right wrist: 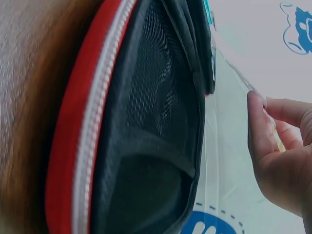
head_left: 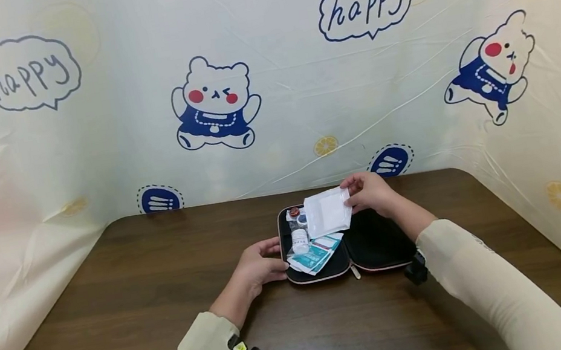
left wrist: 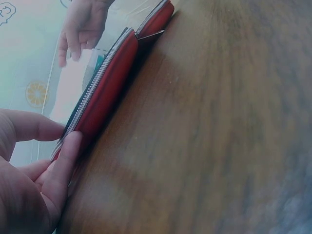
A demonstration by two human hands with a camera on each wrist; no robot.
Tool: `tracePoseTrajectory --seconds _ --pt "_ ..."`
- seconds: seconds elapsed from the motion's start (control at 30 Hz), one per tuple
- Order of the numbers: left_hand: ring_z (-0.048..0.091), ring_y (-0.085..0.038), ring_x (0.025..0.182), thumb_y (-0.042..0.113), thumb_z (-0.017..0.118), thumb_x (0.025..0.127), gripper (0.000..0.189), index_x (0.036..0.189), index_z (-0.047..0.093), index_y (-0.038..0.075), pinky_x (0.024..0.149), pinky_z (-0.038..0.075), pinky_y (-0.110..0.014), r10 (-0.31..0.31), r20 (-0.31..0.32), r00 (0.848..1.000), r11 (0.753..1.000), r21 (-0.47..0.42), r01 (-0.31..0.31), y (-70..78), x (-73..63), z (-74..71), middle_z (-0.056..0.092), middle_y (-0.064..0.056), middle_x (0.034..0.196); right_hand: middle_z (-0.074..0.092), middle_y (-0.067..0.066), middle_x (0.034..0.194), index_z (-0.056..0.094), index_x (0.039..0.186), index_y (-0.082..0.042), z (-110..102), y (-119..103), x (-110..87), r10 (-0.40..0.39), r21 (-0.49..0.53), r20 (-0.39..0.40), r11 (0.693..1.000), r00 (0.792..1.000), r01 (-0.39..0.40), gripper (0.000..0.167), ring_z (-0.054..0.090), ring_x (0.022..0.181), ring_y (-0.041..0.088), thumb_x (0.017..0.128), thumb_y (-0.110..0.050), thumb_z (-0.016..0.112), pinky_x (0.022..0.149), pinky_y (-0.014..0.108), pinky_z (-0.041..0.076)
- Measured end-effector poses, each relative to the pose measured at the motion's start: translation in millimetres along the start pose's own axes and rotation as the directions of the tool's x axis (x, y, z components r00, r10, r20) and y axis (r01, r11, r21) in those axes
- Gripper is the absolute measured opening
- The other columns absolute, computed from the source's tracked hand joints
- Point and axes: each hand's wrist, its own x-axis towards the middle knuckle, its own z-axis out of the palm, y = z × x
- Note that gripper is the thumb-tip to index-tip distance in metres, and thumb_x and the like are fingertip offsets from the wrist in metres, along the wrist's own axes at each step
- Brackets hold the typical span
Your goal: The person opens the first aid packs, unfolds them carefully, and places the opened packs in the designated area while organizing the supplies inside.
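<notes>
A zippered case (head_left: 379,242), red outside and black inside, lies unfolded on the table. At its left end, my left hand (head_left: 260,269) grips the rim between thumb and fingers; the left wrist view shows this hand (left wrist: 44,170) at the zipper edge (left wrist: 100,78). My right hand (head_left: 372,194) pinches a flat white packet (head_left: 328,212) by its right edge, tilted above the case. In the left half lie a small white bottle (head_left: 299,240), teal-and-white packets (head_left: 317,255) and a small item with a reddish-brown top (head_left: 294,212). The packet partly hides the contents.
A dark brown wooden table (head_left: 117,323) carries the case. Mesh pocket lining (right wrist: 156,73) shows inside the case's right half. The zipper pull (head_left: 355,272) hangs at the front of the fold. Behind the table hangs a printed curtain (head_left: 291,106).
</notes>
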Motion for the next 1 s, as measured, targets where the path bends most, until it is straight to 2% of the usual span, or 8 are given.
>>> tracePoseTrajectory --seconds 0.2,0.47,0.63,0.83,1.0 --pt "0.063 -0.023 0.079 -0.018 0.068 0.076 0.066 0.137 0.053 0.003 0.065 0.059 -0.035 0.005 0.003 1.0 1.0 -0.009 -0.005 -1.3 0.4 0.2 0.054 -0.02 0.128 0.057 0.023 0.108 0.055 0.124 0.008 -14 4 -1.9 -0.06 -0.015 0.019 0.998 0.998 0.06 0.043 0.06 0.087 0.025 0.083 0.011 0.067 0.074 0.039 0.059" --pt "0.063 -0.024 0.081 -0.017 0.068 0.077 0.065 0.137 0.054 0.004 0.068 0.059 -0.036 -0.001 -0.001 1.0 1.0 -0.002 0.001 -1.6 1.1 0.1 0.054 -0.019 0.128 0.055 0.024 0.111 0.054 0.126 0.007 -38 13 -0.7 -0.076 -0.048 0.062 0.996 0.995 0.079 0.043 0.058 0.09 0.025 0.085 0.008 0.066 0.073 0.035 0.059" --pt "0.063 -0.024 0.081 -0.017 0.068 0.077 0.066 0.137 0.053 0.005 0.068 0.059 -0.036 -0.004 -0.002 1.0 1.0 -0.002 0.004 -1.6 1.5 -0.3 0.053 -0.019 0.129 0.054 0.023 0.111 0.052 0.129 0.009 -52 16 -1.9 -0.056 -0.064 0.09 0.996 0.994 0.062 0.045 0.057 0.089 0.023 0.086 0.008 0.065 0.075 0.035 0.059" --pt "0.063 -0.024 0.082 -0.016 0.068 0.077 0.066 0.138 0.053 0.005 0.068 0.059 -0.036 -0.012 -0.001 1.0 1.0 -0.004 0.012 -0.9 1.5 -0.3 0.053 -0.019 0.13 0.053 0.023 0.115 0.052 0.131 0.007 -68 18 -7.3 -0.007 -0.111 0.09 0.994 0.996 0.017 0.046 0.056 0.092 0.024 0.087 0.003 0.067 0.083 0.042 0.057" --pt "0.064 -0.024 0.083 -0.016 0.068 0.078 0.066 0.138 0.053 0.006 0.07 0.059 -0.036 -0.016 0.001 1.0 1.0 -0.001 0.016 -0.6 1.3 -0.5 0.052 -0.019 0.131 0.054 0.022 0.114 0.053 0.131 0.007 -80 20 -10.8 0.011 -0.129 0.085 0.992 0.996 0.0 0.047 0.054 0.094 0.024 0.087 0.002 0.068 0.079 0.034 0.058"
